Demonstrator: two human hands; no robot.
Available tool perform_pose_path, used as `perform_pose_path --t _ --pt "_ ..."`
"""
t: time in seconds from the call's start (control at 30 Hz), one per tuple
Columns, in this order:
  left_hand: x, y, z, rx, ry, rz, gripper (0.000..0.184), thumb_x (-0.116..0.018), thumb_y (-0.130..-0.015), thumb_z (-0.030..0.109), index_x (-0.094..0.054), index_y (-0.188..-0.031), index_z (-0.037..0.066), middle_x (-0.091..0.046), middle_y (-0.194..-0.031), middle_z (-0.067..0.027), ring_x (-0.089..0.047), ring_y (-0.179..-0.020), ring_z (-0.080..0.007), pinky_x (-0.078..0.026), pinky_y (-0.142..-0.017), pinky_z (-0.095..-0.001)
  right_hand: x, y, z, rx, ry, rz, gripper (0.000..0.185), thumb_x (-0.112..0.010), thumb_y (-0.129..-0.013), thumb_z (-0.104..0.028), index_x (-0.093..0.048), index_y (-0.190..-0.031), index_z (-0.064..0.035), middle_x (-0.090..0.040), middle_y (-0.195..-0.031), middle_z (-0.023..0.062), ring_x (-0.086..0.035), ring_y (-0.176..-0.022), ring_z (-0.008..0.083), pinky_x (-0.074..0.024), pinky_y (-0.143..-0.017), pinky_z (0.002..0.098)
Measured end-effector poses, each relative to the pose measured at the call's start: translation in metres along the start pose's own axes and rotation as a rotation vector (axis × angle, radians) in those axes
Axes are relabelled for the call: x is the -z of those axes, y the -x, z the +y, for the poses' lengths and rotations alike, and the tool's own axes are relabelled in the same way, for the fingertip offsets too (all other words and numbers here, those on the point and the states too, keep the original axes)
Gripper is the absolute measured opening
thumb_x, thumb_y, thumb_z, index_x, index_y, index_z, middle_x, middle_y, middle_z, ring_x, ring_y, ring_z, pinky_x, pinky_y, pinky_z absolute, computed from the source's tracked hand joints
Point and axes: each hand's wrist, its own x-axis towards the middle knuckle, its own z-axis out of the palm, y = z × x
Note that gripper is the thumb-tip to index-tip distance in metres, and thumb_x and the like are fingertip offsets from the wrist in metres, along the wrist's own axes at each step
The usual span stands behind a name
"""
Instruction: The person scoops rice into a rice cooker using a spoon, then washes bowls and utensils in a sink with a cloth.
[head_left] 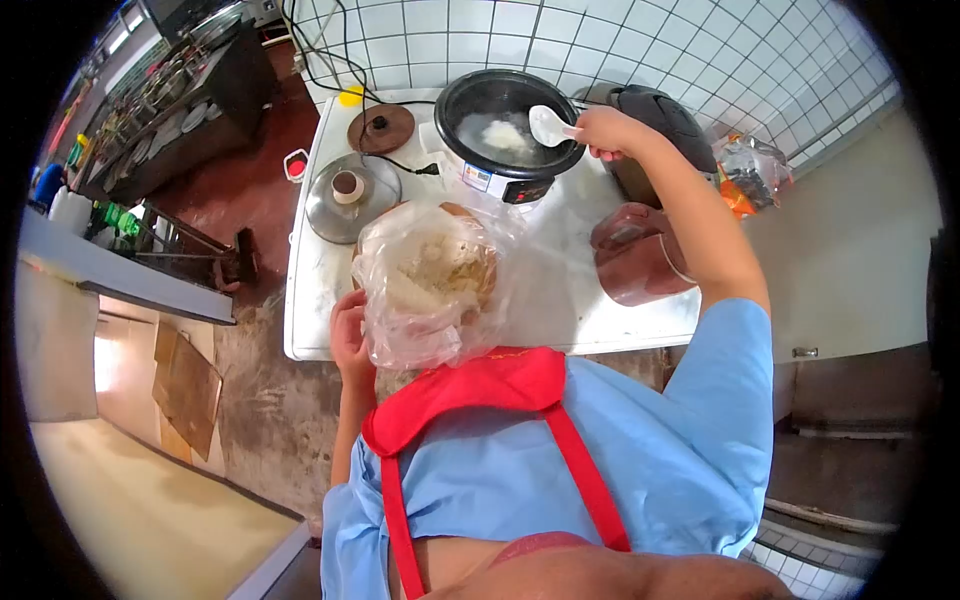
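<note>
My right hand (pixel 606 133) is closed round the handle of a white spoon (pixel 549 126), whose bowl is over the right side of a black cooker pot (pixel 447 107). A white lump (pixel 505 136) lies in cloudy liquid in that pot. Nearer to me, a clear plastic bag (pixel 400 340) with pale, crumbly stuff (pixel 440 275) inside rests in a brown round container. My left hand (pixel 350 335) is at the bag's left edge, its fingers partly hidden by the plastic, so its grip cannot be made out.
Left of the pot lie a glass lid (pixel 325 212), a brown lid (pixel 393 135) and a black plug (pixel 429 169) with its cable. A reddish-brown jug (pixel 640 262) stands on the right, before a black appliance (pixel 665 125). A tiled wall (pixel 480 45) rises behind the white table (pixel 560 330).
</note>
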Motion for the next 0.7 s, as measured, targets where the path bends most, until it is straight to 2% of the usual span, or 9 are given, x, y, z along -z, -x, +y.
perform_pose_path --t 0.03,0.07,0.17,0.2,0.3,0.47,0.57,0.6,0.7 --pt "0.0 0.0 0.003 -0.007 -0.012 0.002 0.017 -0.062 -0.068 0.005 -0.053 -0.082 0.001 -0.049 -0.11 -0.0146 -0.048 -0.102 -0.0242 -0.037 -0.088 -0.033 0.003 0.0 -0.007 0.018 0.103 0.01 0.024 -0.047 -0.083 -0.02 -0.058 -0.076 0.0001 -0.058 -0.061 0.011 -0.053 -0.043 0.0158 -0.0405 -0.036 0.031" --pt "0.0 0.0 0.002 -0.017 -0.011 -0.001 0.016 -0.062 -0.068 0.004 -0.053 -0.082 0.001 -0.049 -0.11 -0.0146 -0.048 -0.102 -0.0242 -0.037 -0.088 -0.0331 0.004 0.004 -0.013 0.034 0.215 0.036 0.021 -0.048 -0.083 -0.02 -0.061 -0.084 -0.0041 -0.061 -0.068 0.0143 -0.06 -0.054 0.0221 -0.0471 -0.046 0.0362" --pt "0.003 0.003 -0.007 -0.014 0.006 0.001 0.016 -0.061 -0.069 0.003 -0.053 -0.082 0.001 -0.049 -0.111 -0.0148 -0.048 -0.102 -0.0242 -0.037 -0.089 -0.0332 -0.015 -0.013 -0.002 0.586 0.343 0.482 0.02 -0.051 -0.081 -0.019 -0.062 -0.095 -0.0121 -0.063 -0.077 0.0146 -0.062 -0.068 0.0292 -0.0488 -0.059 0.0403" --pt "0.003 0.005 -0.011 0.007 0.026 0.009 0.016 -0.061 -0.069 0.003 -0.053 -0.082 0.0 -0.049 -0.111 -0.0151 -0.048 -0.102 -0.0242 -0.037 -0.089 -0.0333 -0.012 -0.001 -0.018 0.525 0.377 0.373 0.028 -0.052 -0.079 -0.017 -0.061 -0.105 -0.0183 -0.063 -0.088 0.015 -0.06 -0.082 0.0327 -0.0472 -0.071 0.0414" --pt "0.001 0.003 -0.005 0.016 -0.003 0.009 0.016 -0.061 -0.069 0.002 -0.052 -0.082 0.0 -0.049 -0.111 -0.0156 -0.048 -0.102 -0.0241 -0.037 -0.089 -0.0334 -0.027 0.004 -0.04 0.43 0.513 0.319 0.031 -0.052 -0.077 -0.014 -0.061 -0.106 -0.0178 -0.063 -0.09 0.0155 -0.061 -0.082 0.0314 -0.0475 -0.07 0.0409" --pt "0.001 0.001 -0.003 -0.024 0.049 0.003 0.016 -0.062 -0.07 0.002 -0.053 -0.082 0.0 -0.05 -0.11 -0.0155 -0.048 -0.102 -0.0235 -0.037 -0.089 -0.0331 -0.037 -0.025 -0.031 0.496 0.612 0.306 0.03 -0.051 -0.074 -0.01 -0.062 -0.101 -0.0158 -0.063 -0.087 0.0133 -0.061 -0.082 0.0315 -0.0481 -0.068 0.0414" --pt "0.005 0.0 0.0 -0.024 0.036 0.003 0.016 -0.063 -0.071 0.003 -0.053 -0.082 0.0 -0.05 -0.11 -0.0153 -0.048 -0.101 -0.0233 -0.037 -0.089 -0.0329 -0.007 -0.018 -0.042 0.435 0.583 0.355 0.028 -0.051 -0.075 -0.011 -0.063 -0.1 -0.0171 -0.063 -0.087 0.0131 -0.061 -0.082 0.0316 -0.0481 -0.068 0.0409" --pt "0.006 0.0 -0.003 -0.019 0.033 0.004 0.016 -0.063 -0.071 0.003 -0.053 -0.083 0.001 -0.05 -0.11 -0.0153 -0.048 -0.101 -0.0232 -0.037 -0.089 -0.0328 -0.003 -0.024 -0.042 0.492 0.505 0.418 0.026 -0.052 -0.075 -0.013 -0.063 -0.097 -0.0178 -0.064 -0.087 0.0123 -0.06 -0.083 0.0308 -0.048 -0.068 0.0414" --pt "0.004 0.002 -0.005 0.005 0.048 0.01 0.016 -0.063 -0.071 0.003 -0.053 -0.083 0.001 -0.05 -0.109 -0.0153 -0.048 -0.101 -0.0232 -0.037 -0.09 -0.0327 -0.009 -0.031 -0.047 0.559 0.389 0.313 0.026 -0.054 -0.074 -0.014 -0.063 -0.099 -0.0183 -0.064 -0.088 0.0109 -0.06 -0.084 0.0294 -0.0478 -0.069 0.0416"
